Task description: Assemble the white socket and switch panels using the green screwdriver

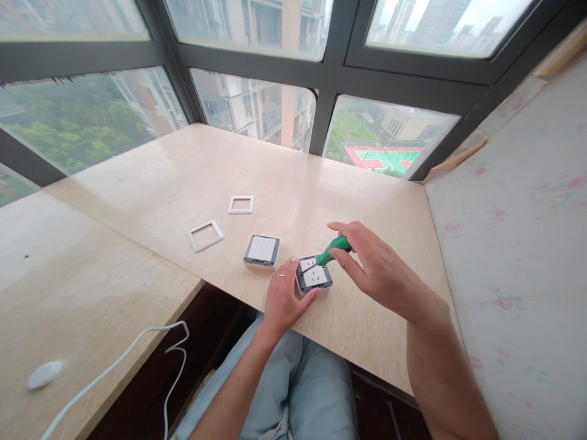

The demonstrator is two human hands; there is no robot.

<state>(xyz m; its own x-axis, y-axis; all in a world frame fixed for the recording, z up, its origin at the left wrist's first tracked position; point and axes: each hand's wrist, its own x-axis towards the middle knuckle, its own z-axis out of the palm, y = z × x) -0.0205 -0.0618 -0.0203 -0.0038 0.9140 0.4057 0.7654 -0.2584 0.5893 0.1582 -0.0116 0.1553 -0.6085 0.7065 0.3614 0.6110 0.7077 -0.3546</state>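
My right hand [367, 263] grips a screwdriver [334, 249] by its green handle, the shaft slanting down to the left. Its tip meets the left edge of a wall socket [316, 276], a white face with slots in a grey frame on a white box. Around the socket's left and near sides, my left hand [288, 293] holds it against the tabletop, thumb at the near edge and fingers at the left. A ring is on one finger. Just left of that hand sits a wall switch [262, 250] in a similar grey frame. The screw under the tip is too small to make out.
Two white cover frames [205, 236] [241, 205] lie farther left on the beige stone counter [293, 177]. A white cable [137, 339] and a white round disc [44, 375] are at lower left. Windows border the far side; a papered wall [513, 256] rises at right.
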